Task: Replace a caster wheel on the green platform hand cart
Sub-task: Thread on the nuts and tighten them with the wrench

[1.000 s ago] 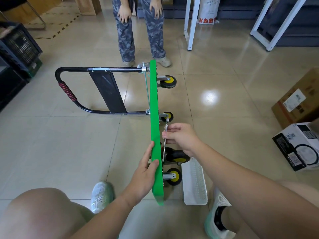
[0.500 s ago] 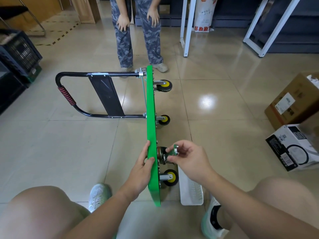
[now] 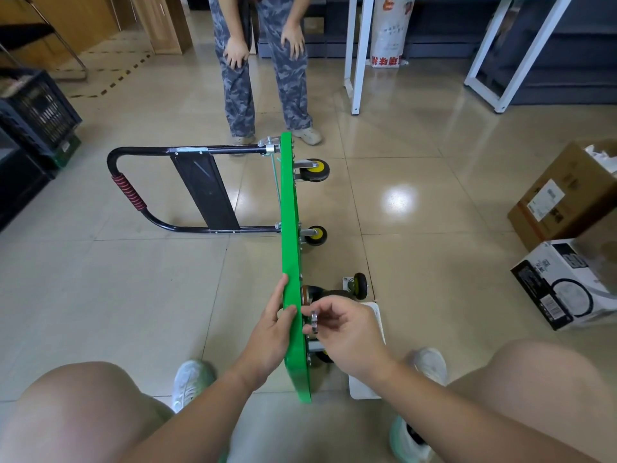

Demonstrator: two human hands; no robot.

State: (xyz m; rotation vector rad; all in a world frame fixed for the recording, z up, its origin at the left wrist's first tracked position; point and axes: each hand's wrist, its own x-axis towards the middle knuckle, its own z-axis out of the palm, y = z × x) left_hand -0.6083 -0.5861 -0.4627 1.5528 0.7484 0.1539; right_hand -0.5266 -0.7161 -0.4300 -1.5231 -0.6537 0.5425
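Green and tipped onto its long edge, the platform cart (image 3: 289, 228) stands on the floor at the centre of the frame, with its handle lying out toward the left. What differs is the right hand (image 3: 347, 332). A second ago it worked a long wrench against the underside. Now that shank is out of sight, and thumb and forefinger pinch a small metal part (image 3: 314, 320) (a nut or a wrench head, I cannot tell) just off the underside at the near corner, lower centre. I judge that the fasteners at that corner are now being handled by finger, so the swap is midway, not finished. The left hand (image 3: 267, 335) keeps its clasp on the cart's upper edge, thumb over the rim, steadying it. A loose caster wheel (image 3: 357, 285) lies on the floor just beyond the right hand, beside the white tray (image 3: 375, 315). Two mounted casters (image 3: 312, 170) sit further up the frame.
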